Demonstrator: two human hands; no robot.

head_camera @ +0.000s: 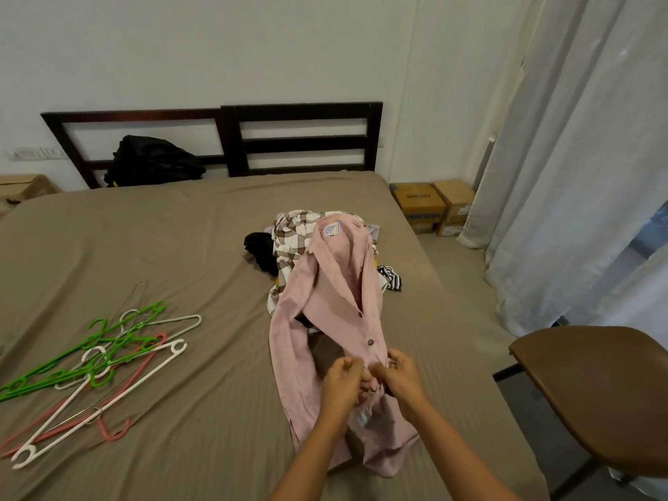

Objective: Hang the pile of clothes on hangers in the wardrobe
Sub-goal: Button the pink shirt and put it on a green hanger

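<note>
Both left hand (342, 379) and right hand (402, 374) pinch the pink button-front shirt (336, 283); I judge tugging could drag the clothes pile (289, 236).

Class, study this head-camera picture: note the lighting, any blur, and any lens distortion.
Head view: light is soft and even, brightest at the curtain on the right, no hard shadows; the wide lens skews the headboard and tilts the curtain; the left hand and right hand, pinching the pink shirt, are slightly blurred.
</note>
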